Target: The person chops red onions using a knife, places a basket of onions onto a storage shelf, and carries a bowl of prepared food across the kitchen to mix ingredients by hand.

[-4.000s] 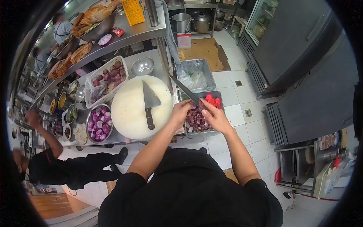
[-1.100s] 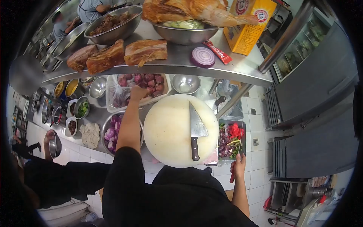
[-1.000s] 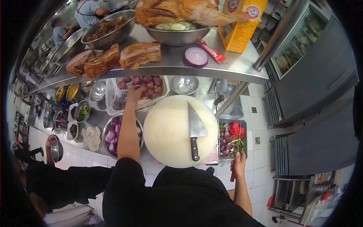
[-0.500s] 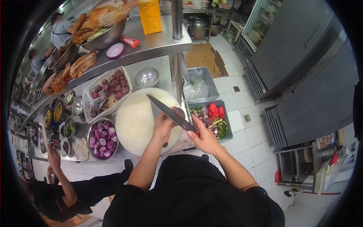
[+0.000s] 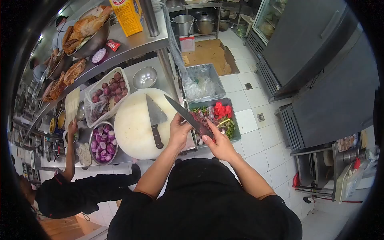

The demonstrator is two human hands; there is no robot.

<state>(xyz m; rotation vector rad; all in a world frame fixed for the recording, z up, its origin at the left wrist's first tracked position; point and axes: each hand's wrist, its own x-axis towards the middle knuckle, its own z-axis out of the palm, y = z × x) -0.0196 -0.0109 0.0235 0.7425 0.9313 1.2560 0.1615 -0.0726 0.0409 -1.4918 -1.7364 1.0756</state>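
Note:
My right hand (image 5: 219, 145) grips the handle end of a large kitchen knife (image 5: 182, 111), its blade slanting up and left. My left hand (image 5: 180, 131) is closed beside the blade, around a red onion (image 5: 197, 117) mostly hidden behind the knife. Both hands are between the round white cutting board (image 5: 130, 132) and a grey bin (image 5: 239, 127) holding onion peelings, green trimmings and something bright red. On the board lies a second knife (image 5: 155, 114) with a dark handle. Peeled red onions (image 5: 103, 143) fill a metal bowl left of the board.
Behind the board stand a white crate (image 5: 127, 77) of unpeeled onions and a metal bowl (image 5: 145, 78). A steel shelf (image 5: 136, 46) above bears roasted meat and a yellow box (image 5: 127, 17). A co-worker's hand (image 5: 72, 127) holds a pale flat board (image 5: 72, 105) at left. Fridges line the right.
My hands, with the knife and onion, have shifted right relative to the board, uncovering the second knife. The view has turned slightly. The co-worker's arm has reached forward over the table.

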